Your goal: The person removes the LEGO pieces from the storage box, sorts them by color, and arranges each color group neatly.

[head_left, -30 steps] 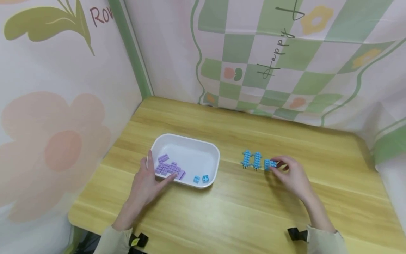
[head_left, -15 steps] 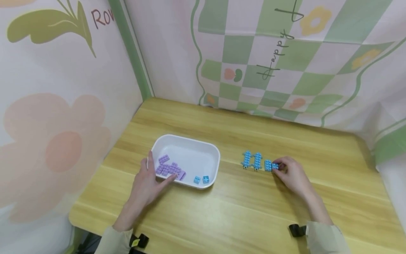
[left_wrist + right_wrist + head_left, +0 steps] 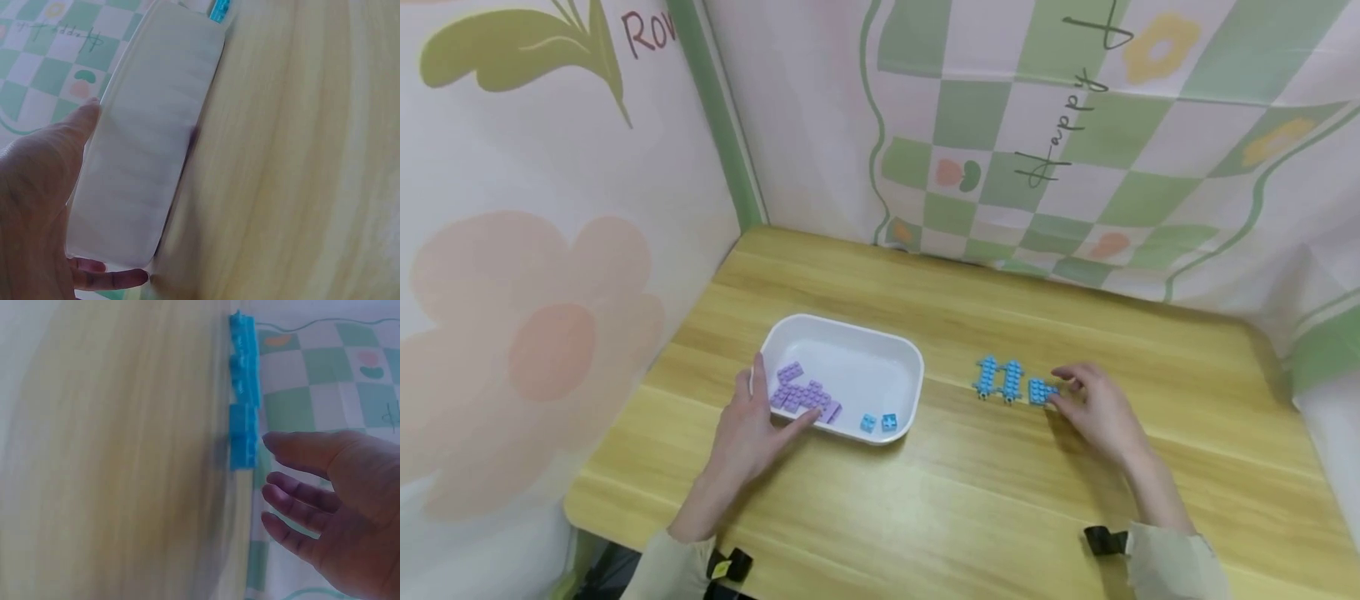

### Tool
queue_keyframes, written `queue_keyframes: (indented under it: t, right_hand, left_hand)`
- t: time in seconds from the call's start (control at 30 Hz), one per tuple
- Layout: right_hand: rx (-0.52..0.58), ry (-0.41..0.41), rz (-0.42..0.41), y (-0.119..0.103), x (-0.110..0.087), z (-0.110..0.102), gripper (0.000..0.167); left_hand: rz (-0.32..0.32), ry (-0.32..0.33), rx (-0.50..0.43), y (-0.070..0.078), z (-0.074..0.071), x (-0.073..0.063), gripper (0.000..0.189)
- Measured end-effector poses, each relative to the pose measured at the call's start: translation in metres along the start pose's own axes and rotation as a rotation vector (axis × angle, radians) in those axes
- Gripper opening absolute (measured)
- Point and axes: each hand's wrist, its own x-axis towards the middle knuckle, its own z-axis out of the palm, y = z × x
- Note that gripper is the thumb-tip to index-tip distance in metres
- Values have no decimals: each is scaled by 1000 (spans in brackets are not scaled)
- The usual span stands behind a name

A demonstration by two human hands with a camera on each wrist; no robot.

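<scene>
At the left end of a white plastic tray [image 3: 880, 343], my left hand [image 3: 741, 442] holds the rim, thumb over the near side and fingers round the corner. The tray's outer wall [image 3: 144, 144] fills much of the left wrist view. My right hand [image 3: 1101, 421] is beside two blue toy bricks [image 3: 1040, 391] standing side by side on the table; its thumb and fingers are parted and hold nothing. In the right wrist view the fingertips are just off the blue bricks [image 3: 242, 437]. Left of them are two blue studded pieces with axle-like side pegs [image 3: 987, 377].
Inside the tray lie several purple bricks [image 3: 805, 396] at the left and two small blue bricks [image 3: 878, 422] at the near right corner. The wooden table [image 3: 925, 500] meets a patterned curtain [image 3: 1037, 192] at the back and a flowered wall panel [image 3: 550, 292] at left.
My right hand set the blue brick down to the right of the other one, and its fingers have since parted. The left hand stays at the tray.
</scene>
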Motion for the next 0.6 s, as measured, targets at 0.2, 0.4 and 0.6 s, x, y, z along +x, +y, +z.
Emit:
queue_keyframes:
  t: [0.2,0.4,0.6]
  right_hand:
    - [8,78,-119,-32,8,6,43]
    - [86,103,-230,-76,21,28,46]
    - [184,31,-284,-126,36,55,43]
  left_hand:
    - [9,3,-2,0,0,1,135]
    - [2,0,2,0,-1,0,135]
    - [2,-2,6,1,-1,-1,136]
